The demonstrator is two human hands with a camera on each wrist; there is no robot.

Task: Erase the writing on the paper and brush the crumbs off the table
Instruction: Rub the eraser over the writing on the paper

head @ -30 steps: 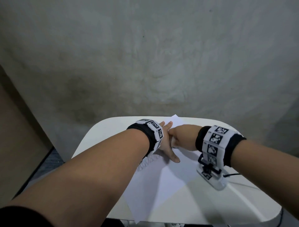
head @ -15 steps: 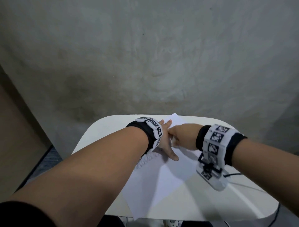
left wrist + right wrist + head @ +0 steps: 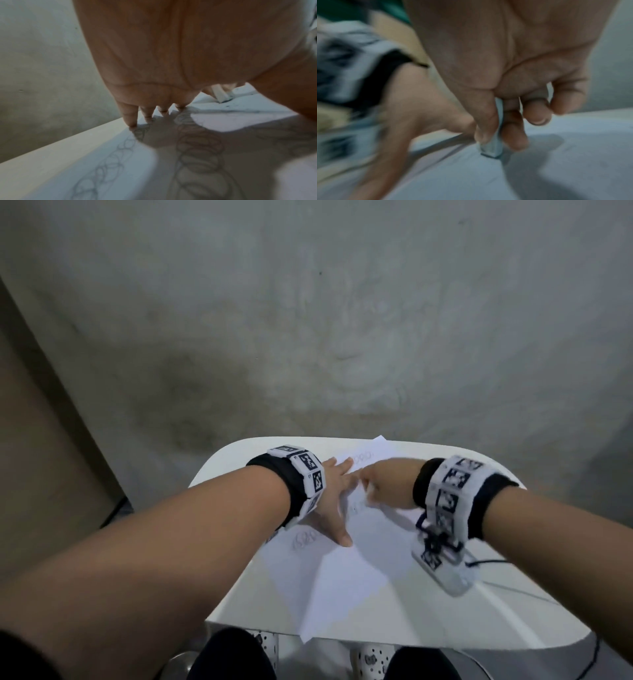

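Note:
A white sheet of paper [image 3: 342, 587] lies at an angle on the small white table [image 3: 445, 618]. Looping pencil scribbles [image 3: 197, 146] cover it, and some show near its far corner [image 3: 363, 457]. My left hand [image 3: 334, 501] lies flat on the paper with fingers spread, pressing it down. My right hand [image 3: 380, 486] pinches a white eraser [image 3: 494, 147] between thumb and fingers, its dirty tip down on the paper [image 3: 556, 169]. In the left wrist view the eraser [image 3: 221, 94] stands beyond my fingertips [image 3: 131, 121] among dark eraser crumbs [image 3: 228, 106].
A grey concrete wall [image 3: 308, 320] rises behind the table. A brown panel [image 3: 41, 457] stands at the left. A thin black cable [image 3: 493, 561] runs over the table's right side. Patterned shoes [image 3: 370, 659] show under the near edge.
My right hand with the eraser has slid a little to the right, away from my left hand, and is blurred with motion. Scribbles near the paper's far corner have come into view.

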